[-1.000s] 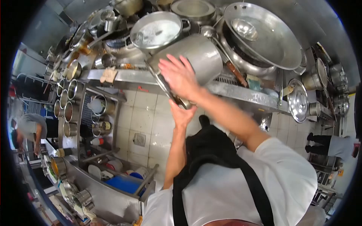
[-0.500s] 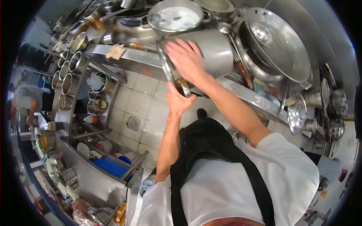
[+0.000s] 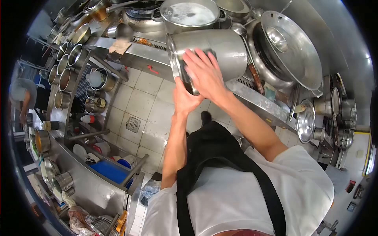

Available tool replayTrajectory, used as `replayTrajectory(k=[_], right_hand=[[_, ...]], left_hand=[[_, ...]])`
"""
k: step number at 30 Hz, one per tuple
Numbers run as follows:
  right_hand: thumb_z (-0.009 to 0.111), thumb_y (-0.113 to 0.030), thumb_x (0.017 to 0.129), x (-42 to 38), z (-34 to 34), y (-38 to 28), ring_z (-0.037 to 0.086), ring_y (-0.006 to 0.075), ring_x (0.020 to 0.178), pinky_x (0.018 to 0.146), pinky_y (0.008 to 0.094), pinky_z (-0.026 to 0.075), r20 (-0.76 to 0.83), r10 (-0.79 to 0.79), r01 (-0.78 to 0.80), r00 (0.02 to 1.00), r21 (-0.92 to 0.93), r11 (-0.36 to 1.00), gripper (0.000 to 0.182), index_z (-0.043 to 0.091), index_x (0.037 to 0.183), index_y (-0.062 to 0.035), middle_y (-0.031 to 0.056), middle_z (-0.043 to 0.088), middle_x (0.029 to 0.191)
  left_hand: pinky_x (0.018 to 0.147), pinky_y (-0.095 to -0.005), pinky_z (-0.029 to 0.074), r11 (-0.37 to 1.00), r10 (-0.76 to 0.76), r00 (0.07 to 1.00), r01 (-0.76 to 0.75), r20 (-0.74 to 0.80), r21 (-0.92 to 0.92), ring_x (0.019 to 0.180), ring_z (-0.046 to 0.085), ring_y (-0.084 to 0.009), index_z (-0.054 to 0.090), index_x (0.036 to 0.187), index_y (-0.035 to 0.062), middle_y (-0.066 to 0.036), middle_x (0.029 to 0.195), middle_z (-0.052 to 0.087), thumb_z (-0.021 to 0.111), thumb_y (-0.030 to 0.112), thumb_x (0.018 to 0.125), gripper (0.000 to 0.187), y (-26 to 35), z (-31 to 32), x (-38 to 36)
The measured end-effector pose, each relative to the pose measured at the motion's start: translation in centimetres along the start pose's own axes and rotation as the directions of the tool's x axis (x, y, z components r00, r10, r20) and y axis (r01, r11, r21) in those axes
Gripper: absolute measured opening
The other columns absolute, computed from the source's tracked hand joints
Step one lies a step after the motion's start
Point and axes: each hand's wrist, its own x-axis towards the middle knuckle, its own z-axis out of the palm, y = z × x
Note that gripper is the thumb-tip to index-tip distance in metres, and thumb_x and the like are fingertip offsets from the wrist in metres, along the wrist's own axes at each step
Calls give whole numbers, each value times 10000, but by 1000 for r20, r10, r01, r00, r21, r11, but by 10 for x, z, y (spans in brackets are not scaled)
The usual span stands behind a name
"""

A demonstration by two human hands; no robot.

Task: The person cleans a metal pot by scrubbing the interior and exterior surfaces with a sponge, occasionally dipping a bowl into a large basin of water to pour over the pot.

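Note:
A large steel pot (image 3: 230, 49) lies tipped on its side in front of me, with its rim to the left, overlapping the edge of the steel counter. My left hand (image 3: 186, 96) grips the pot at the lower end of its rim. Flat against the side of the pot, near that rim, rests my right hand (image 3: 205, 74), fingers stretched out and slightly blurred. A dark patch shows around its fingers and palm; whether it is a pad or a reflection, I cannot tell.
Behind the pot stands a two-handled pot (image 3: 189, 15) of cloudy liquid. A large wok (image 3: 299, 59) with a ladle sits at right. A folded cloth (image 3: 119, 46) lies on the counter edge. Several metal containers (image 3: 78, 55) fill a rack at left. Tiled floor (image 3: 146, 96) has a drain (image 3: 133, 124).
My right hand has slid right and downward over the pot's side. The pot has turned, and the brassy handle seen near my left hand before is out of sight. The whole view has shifted slightly.

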Motion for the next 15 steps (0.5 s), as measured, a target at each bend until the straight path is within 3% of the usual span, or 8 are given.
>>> replayTrajectory(k=[1, 4, 5, 6, 9, 10, 14, 15], right_hand=[[502, -270, 1040, 4, 3, 1, 424, 318, 1455, 1205, 530, 281, 0, -5, 5, 1000, 1, 1000, 425, 603, 1428, -129, 74, 547, 1514], [417, -310, 1073, 51, 13, 22, 362, 284, 1502, 1243, 524, 215, -2, 3, -3, 1000, -60, 998, 460, 557, 1474, -132, 59, 501, 1567], [350, -333, 1084, 87, 13, 34, 372, 266, 1498, 1240, 517, 223, 201, 59, -37, 978, -111, 993, 488, 556, 1472, -119, 59, 493, 1575], [319, -334, 1087, 119, 19, 35, 405, 269, 1475, 1231, 507, 243, 354, 288, -269, 890, -102, 958, 494, 562, 1465, -129, 56, 505, 1564], [318, -339, 1090, 99, 19, 21, 416, 266, 1474, 1232, 495, 246, 237, 121, -109, 964, -62, 992, 490, 567, 1468, -152, 39, 498, 1573], [356, -341, 1093, 67, 30, 19, 427, 248, 1470, 1227, 493, 256, 24, 2, 1, 1000, -111, 994, 461, 573, 1469, -187, 20, 496, 1578], [424, -339, 1083, 13, -12, 54, 440, 236, 1460, 1226, 502, 253, 79, -122, 124, 989, -20, 992, 433, 581, 1460, -195, 13, 514, 1561], [463, -348, 1072, 25, -15, 87, 446, 238, 1453, 1226, 520, 246, 60, -67, 75, 996, -146, 986, 428, 585, 1454, -199, 14, 528, 1548]], left_hand=[[789, -426, 538, 998, 64, 997, -65, -35, -15, 848, 663, -293, 428, 1134, 3, -162, 963, 655, 823, 140, 654, 637, -2, 0, -1], [780, -410, 537, 1000, -27, 1000, 27, 2, 6, 830, 647, -274, 428, 1146, 9, -152, 952, 644, 831, 140, 667, 640, -15, 0, -1], [777, -403, 536, 995, -94, 994, 95, 55, -19, 834, 641, -269, 425, 1153, 8, -148, 958, 640, 826, 132, 673, 638, -16, 3, -9], [780, -396, 533, 1000, -12, 999, 12, 39, 4, 841, 637, -265, 413, 1155, 1, -142, 962, 636, 799, 103, 676, 624, -23, 8, -15], [773, -394, 533, 1000, 10, 1000, -10, 1, 23, 831, 638, -260, 411, 1151, -3, -142, 945, 643, 778, 83, 671, 611, -16, 0, -8], [786, -407, 533, 999, -47, 999, 47, 14, -16, 822, 645, -274, 415, 1151, 3, -145, 928, 647, 778, 90, 661, 617, -11, -4, -4], [782, -408, 530, 992, -54, 998, 52, 17, 114, 820, 652, -310, 420, 1152, 12, -148, 929, 645, 786, 113, 646, 632, -13, -8, -8], [782, -408, 530, 992, -53, 998, 50, 22, 119, 820, 652, -310, 420, 1152, 12, -148, 929, 645, 786, 113, 646, 632, -15, -8, -7]])
